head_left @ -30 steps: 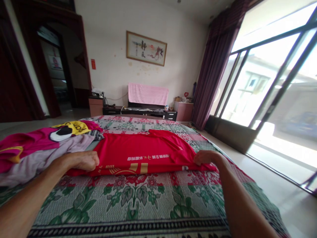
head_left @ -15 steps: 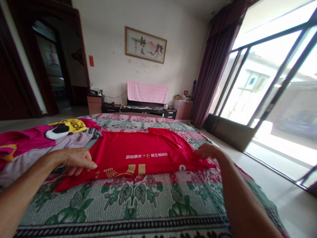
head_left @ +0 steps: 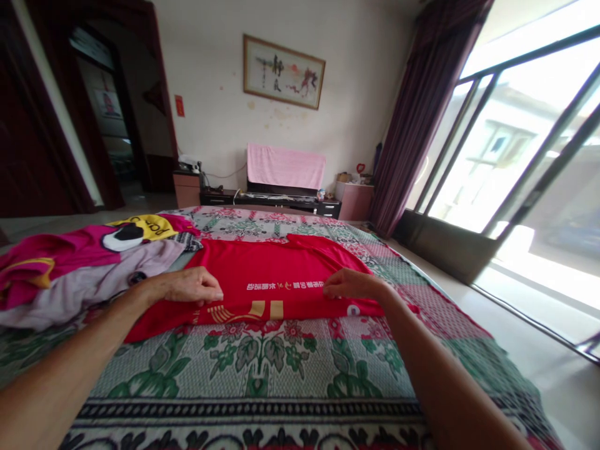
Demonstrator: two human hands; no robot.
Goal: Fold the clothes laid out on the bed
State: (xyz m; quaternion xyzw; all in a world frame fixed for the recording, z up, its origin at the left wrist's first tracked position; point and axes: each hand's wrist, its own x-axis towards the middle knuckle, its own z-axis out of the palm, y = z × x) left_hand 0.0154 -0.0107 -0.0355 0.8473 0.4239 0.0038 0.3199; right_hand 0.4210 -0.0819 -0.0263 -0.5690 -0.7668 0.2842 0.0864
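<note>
A red shirt [head_left: 276,275] with white and gold print lies spread flat on a floral bedspread [head_left: 262,369]. My left hand [head_left: 190,287] rests on the shirt's left part, fingers close together and pointing right, pressing the cloth. My right hand [head_left: 349,284] lies on the shirt's right part, fingers stretched flat toward the left. Both hands sit near the shirt's near hem, on either side of the printed text.
A heap of pink, grey and yellow clothes [head_left: 79,262] lies at the bed's left. Behind the bed stand a low dark cabinet with a pink towel [head_left: 285,165] and a pink box [head_left: 354,200]. Large windows and a purple curtain [head_left: 412,125] fill the right side.
Both hands left the shirt's outer edges and moved inward toward its middle. The left hand went from a closed grip to lying on the cloth. The shirt now lies flatter.
</note>
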